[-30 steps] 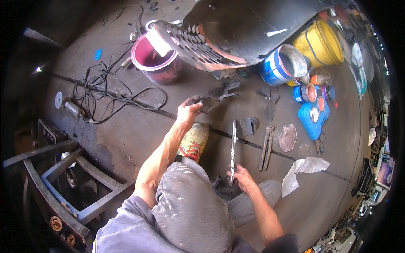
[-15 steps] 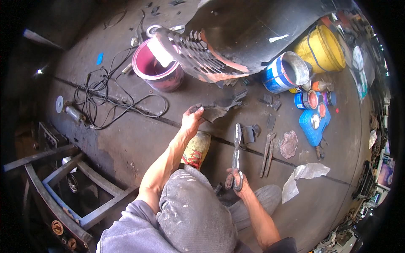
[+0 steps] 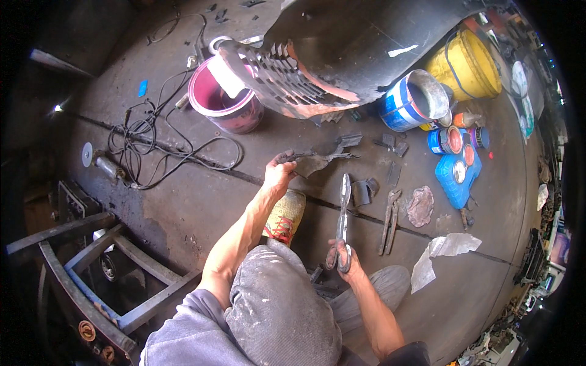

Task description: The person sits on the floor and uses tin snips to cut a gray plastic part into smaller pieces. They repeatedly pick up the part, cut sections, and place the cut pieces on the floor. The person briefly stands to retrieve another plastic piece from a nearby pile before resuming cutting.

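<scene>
From afar I judge the black scrap, pinched at its left end in my left hand beyond the shoe, light, bendy and best held there, and the shears, clasped by the handles in my right hand, stiff and heavier

Relative to shears: left, floor gap passable as far as yellow shoe. Right, black scrap just beside, then pincers, then pink cloth; slim passages between. Beyond, leftward, black piece in left hand obstructs; black panel farther out.
</scene>
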Demonstrator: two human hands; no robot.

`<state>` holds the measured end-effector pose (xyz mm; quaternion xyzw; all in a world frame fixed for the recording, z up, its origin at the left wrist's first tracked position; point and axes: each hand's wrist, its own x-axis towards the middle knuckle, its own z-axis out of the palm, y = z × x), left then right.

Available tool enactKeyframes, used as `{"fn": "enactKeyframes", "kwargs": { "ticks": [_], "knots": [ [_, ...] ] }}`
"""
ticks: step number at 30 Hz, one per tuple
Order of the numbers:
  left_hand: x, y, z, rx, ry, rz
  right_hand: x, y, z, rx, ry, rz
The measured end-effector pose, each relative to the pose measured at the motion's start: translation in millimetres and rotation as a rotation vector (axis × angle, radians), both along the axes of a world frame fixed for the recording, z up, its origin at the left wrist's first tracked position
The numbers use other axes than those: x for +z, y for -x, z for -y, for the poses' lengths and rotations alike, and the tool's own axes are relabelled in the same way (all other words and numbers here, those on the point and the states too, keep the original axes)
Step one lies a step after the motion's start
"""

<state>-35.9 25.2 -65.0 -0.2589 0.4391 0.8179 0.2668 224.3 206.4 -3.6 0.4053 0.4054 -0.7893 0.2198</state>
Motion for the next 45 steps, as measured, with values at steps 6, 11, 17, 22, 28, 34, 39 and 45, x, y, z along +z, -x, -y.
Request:
{"fn": "enactKeyframes", "kwargs": {
  "ticks": [6,11,17,22,28,34,39,45],
  "knots": [
    [11,3,-2,-0.077,0.032,0.142,1,-6,-6,0.176,-0.148,-0.034],
    [-23,9,-11,0.047,0.101,0.195,-16,-22,-9,0.433,-0.116,-0.096],
    [-12,11,-21,-0.065,0.168,0.119,-19,-19,-7,0.419,-0.243,-0.068],
    [-32,12,-23,-0.145,0.332,0.107,-9,-11,-8,0.482,-0.309,0.022],
    [-28,9,-24,-0.370,0.513,-0.138,-15,-3,-27,0.505,-0.283,0.030],
    [-16,22,-27,-0.576,0.706,-0.199,-24,-4,-44,0.291,-0.182,0.033],
    [-5,28,-31,-0.596,0.689,-0.135,-3,20,-36,0.499,-0.333,0.011],
    [-39,2,-46,-0.220,0.414,-0.081,-18,23,-20,0.588,-0.393,-0.025]
  ]
}}
